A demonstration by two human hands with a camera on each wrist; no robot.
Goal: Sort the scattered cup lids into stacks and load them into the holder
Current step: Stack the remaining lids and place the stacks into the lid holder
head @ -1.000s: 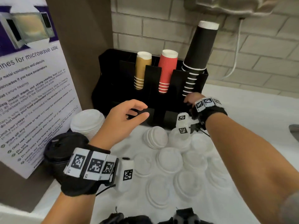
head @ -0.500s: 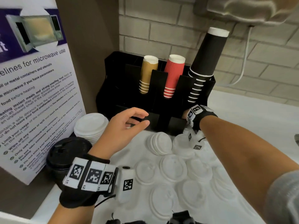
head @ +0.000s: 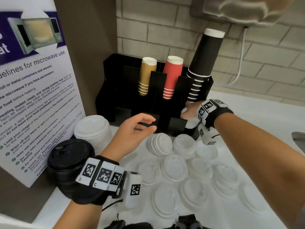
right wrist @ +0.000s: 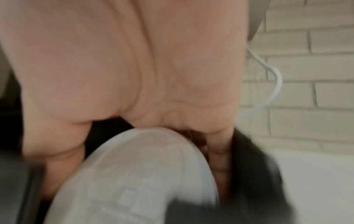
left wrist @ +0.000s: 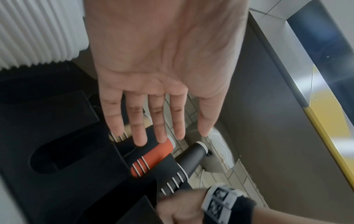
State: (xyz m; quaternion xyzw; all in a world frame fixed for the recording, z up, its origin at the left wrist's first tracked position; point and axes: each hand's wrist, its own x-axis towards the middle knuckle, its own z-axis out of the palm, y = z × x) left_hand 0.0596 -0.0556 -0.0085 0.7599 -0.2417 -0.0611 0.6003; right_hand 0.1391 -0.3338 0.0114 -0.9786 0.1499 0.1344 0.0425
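- Lids (head: pixel 174 169) are seen scattered over the white desk (head: pixel 257 123), near the black holder (head: pixel 158 96); a short stack lies tilted at the centre (head: pixel 159 144), and a tall white stack (head: pixel 92 129) stands at the left beside a black-lidded cup (head: pixel 71 156).
- Right hand (head: pixel 189 111) is curled round a small stack of white lids (right wrist: pixel 134 174), which is held at the holder's right front slot, below the black cups (head: pixel 206 60). How far it is seated cannot be told; the wrist view is blurred.
- Left hand (head: pixel 132 133) is held with its fingers (left wrist: pixel 139 121) straight and spread, gripping nothing, just in front of the holder's middle slots.
- The step in hand is judged to be the loading of this stack into the right slot.
- To do it well, the stack should be kept square and its rims aligned, so that no lid catches on the slot's front lip.
- The stack should be lowered to the slot's bottom before the grip is loosened; otherwise lids may fan out or tip forward.
- The holder could be steadied by the free left hand if it shifts under the push.
- The black cups overhead should be cleared by the wrist, since a knock could topple them.
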